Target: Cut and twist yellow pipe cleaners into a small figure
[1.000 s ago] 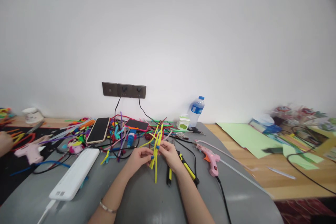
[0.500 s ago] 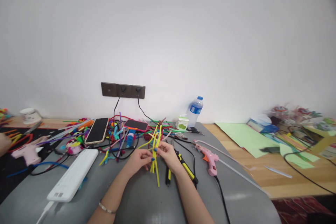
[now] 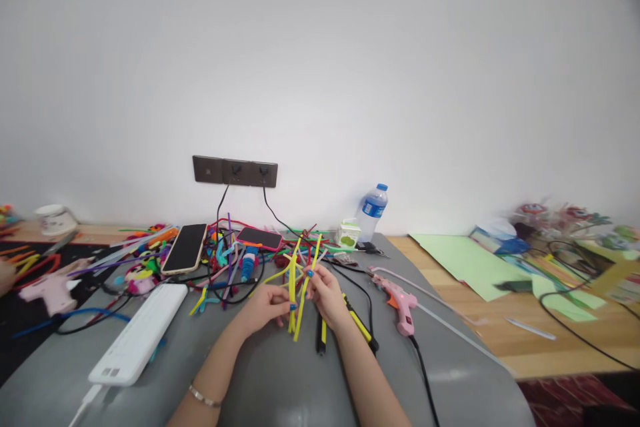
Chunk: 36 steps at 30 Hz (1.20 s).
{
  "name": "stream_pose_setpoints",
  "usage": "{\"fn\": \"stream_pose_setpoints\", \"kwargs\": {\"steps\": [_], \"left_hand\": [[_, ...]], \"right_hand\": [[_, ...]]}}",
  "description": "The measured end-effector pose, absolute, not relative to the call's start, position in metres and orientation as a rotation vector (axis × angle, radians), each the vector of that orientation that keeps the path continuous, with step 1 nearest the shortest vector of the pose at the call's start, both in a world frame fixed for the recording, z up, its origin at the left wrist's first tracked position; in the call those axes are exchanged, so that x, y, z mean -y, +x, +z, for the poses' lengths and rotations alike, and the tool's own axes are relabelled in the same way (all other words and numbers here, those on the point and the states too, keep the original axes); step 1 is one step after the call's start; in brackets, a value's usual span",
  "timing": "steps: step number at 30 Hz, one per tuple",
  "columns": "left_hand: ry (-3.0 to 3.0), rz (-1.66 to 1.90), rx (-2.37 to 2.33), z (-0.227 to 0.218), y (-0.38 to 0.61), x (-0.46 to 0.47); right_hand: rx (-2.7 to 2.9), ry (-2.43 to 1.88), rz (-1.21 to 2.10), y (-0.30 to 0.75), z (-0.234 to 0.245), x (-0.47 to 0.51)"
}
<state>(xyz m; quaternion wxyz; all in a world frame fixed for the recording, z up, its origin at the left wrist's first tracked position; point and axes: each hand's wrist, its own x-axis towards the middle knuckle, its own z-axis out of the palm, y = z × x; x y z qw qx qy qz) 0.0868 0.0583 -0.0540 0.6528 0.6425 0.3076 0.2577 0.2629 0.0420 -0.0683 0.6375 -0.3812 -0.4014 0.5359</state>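
Yellow pipe cleaners (image 3: 293, 280) stand roughly upright in my left hand (image 3: 269, 308), pinched between thumb and fingers. My right hand (image 3: 324, 293) pinches a separate yellow pipe cleaner (image 3: 303, 310), tilted with its top leaning right. Both hands are close together over the front of the grey table (image 3: 280, 380). Behind them lies a tangle of coloured pipe cleaners (image 3: 233, 260). Beside my right forearm are a black-and-yellow tool handle (image 3: 321, 333) and a second yellow-and-black handle (image 3: 361, 323), partly covered by the arm.
A pink glue gun (image 3: 401, 303) lies at right with its cord. At left are a white power bank (image 3: 143, 333), a phone (image 3: 185, 249) and another pink glue gun (image 3: 53, 290). A water bottle (image 3: 373, 213) stands by the wall. Another person's hand (image 3: 6, 275) shows at far left.
My right hand has moved slightly up and right, drawing one yellow pipe cleaner apart from the others. My left hand stays nearly in place, still holding its bunch.
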Motion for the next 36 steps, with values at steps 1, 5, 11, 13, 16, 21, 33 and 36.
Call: {"fn": "stream_pose_setpoints", "kwargs": {"steps": [1,5,11,13,16,21,33,36], "left_hand": [[1.467,0.578,-0.696,-0.0537,0.0867,-0.0577],[1.506,0.543,-0.704,-0.0553,0.0860,-0.0574],[1.510,0.524,-0.696,-0.0595,0.0851,-0.0589],[1.487,0.525,-0.692,-0.0603,0.0853,-0.0591],[1.477,0.527,-0.700,-0.0602,0.0857,-0.0593],[1.467,0.530,-0.724,-0.0580,0.0867,-0.0590],[1.481,0.530,-0.739,-0.0569,0.0889,-0.0588],[1.484,0.511,-0.714,-0.0594,0.0878,-0.0594]], "right_hand": [[0.904,-0.868,1.234,0.2627,-0.0679,-0.0415],[0.946,-0.886,1.211,0.2611,-0.0657,-0.0404],[0.904,-0.854,1.207,0.2603,-0.0641,-0.0405],[0.890,-0.843,1.209,0.2603,-0.0635,-0.0399],[0.909,-0.835,1.203,0.2603,-0.0630,-0.0390],[0.929,-0.837,1.201,0.2606,-0.0639,-0.0390],[0.931,-0.819,1.205,0.2594,-0.0643,-0.0377],[0.937,-0.808,1.219,0.2606,-0.0633,-0.0363]]}}
